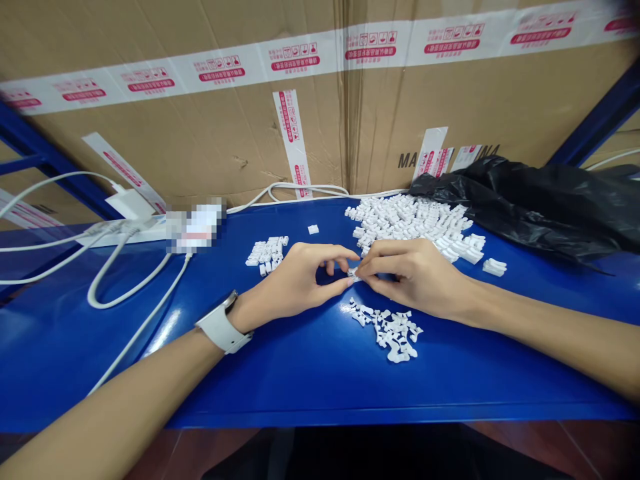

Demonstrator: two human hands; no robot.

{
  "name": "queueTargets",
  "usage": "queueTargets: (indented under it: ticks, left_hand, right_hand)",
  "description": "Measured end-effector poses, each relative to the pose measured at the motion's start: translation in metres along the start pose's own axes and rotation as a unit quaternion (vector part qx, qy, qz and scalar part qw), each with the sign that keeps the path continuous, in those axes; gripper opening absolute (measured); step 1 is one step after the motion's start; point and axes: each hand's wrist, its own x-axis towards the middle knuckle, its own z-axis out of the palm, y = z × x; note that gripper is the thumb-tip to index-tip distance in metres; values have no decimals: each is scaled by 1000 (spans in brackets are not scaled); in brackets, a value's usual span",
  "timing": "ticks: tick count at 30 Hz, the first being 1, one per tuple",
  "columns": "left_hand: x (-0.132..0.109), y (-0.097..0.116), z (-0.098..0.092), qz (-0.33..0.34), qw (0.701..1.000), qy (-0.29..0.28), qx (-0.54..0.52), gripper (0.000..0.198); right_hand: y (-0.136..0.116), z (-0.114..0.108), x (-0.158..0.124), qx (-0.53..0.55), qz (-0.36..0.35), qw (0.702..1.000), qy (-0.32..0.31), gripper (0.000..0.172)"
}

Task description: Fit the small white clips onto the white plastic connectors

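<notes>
Both hands (295,283) (413,273) pinch one tiny white plastic piece (353,273).

The piece (353,273) pinched between the left hand (295,283) and the right hand (417,277) is almost wholly covered by their fingertips, so its shape cannot be told. A pixelated patch (195,228) blots out one end of the power strip (145,233). The cables (50,187) run off the left edge, and the bag (550,207) off the right. Tape strips (440,157) cover the middle of the black lettering on the box (225,133). The tape's red print is too small to read.
</notes>
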Motion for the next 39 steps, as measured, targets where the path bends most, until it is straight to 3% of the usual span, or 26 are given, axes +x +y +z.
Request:
queueTargets:
  ticks: [13, 39]
  left_hand:
    - [0, 1, -1, 7, 1000, -2, 18, 22]
    - [0, 0, -1, 3, 1000, -4, 18, 23]
  right_hand:
    - [-3, 4, 1, -14, -11, 999, 30, 15]
    - [-2, -2, 1, -7, -18, 1000, -2, 18]
